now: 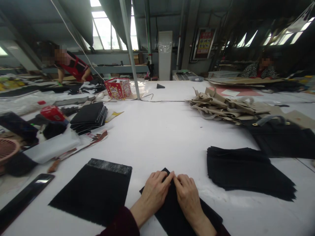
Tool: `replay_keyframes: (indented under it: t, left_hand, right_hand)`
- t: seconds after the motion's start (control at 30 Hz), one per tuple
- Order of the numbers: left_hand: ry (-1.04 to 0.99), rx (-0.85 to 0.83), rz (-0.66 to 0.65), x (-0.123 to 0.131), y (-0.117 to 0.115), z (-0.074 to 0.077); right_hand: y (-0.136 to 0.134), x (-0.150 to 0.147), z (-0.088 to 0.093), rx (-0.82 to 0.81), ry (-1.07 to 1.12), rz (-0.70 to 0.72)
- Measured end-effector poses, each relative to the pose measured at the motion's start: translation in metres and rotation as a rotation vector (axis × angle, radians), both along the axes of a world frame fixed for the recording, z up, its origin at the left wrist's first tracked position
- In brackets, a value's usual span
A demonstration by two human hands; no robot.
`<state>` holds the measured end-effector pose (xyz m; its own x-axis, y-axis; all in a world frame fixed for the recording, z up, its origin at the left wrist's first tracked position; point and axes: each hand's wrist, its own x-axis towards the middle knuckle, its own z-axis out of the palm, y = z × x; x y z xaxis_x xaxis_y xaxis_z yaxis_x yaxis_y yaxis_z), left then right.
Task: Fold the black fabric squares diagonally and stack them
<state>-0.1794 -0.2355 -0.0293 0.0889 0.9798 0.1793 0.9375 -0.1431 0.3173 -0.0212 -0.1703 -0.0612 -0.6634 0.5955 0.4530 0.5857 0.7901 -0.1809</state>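
The left hand [154,196] and the right hand [188,193] are together at the near side of the desk [157,137], and a dark red sleeve [118,224] shows at the left wrist. Their fingers [169,177] are curled and almost meet, and they seem to pinch or press the upper part of a black cloth piece [183,209]. How firm this hold is cannot be told. The cloth lies directly in front of the person, and its lower end runs out of view.

This cloth is soft and thin, so it could slide or crease if the hands pull unevenly, and its upper corner could slip from the fingers. Just to the left lies a black panel with a grey strip [91,191], so a wide move to this side could push it. A dark straightedge [23,201] lies beyond that panel. To the right there is some white room before a loose black cloth stack [248,172], whose uneven edges could catch a sleeve.

Farther away are a folded black stack [88,117], beige bags [221,105], and a red printed box [117,88]. Two co-workers [72,64] [259,67] sit or lean at the far side.
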Motion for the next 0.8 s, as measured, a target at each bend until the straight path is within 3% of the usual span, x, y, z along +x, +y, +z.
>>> replay_keyframes:
  t: [0.33, 0.8]
  left_hand:
    - [0.052, 0.052, 0.055, -0.002, 0.002, -0.005]
    - [-0.004, 0.060, 0.089, -0.003, 0.002, -0.011]
  right_hand:
    - [0.001, -0.001, -0.008, 0.079, -0.007, 0.033]
    - [0.002, -0.001, -0.009, 0.057, -0.007, 0.091]
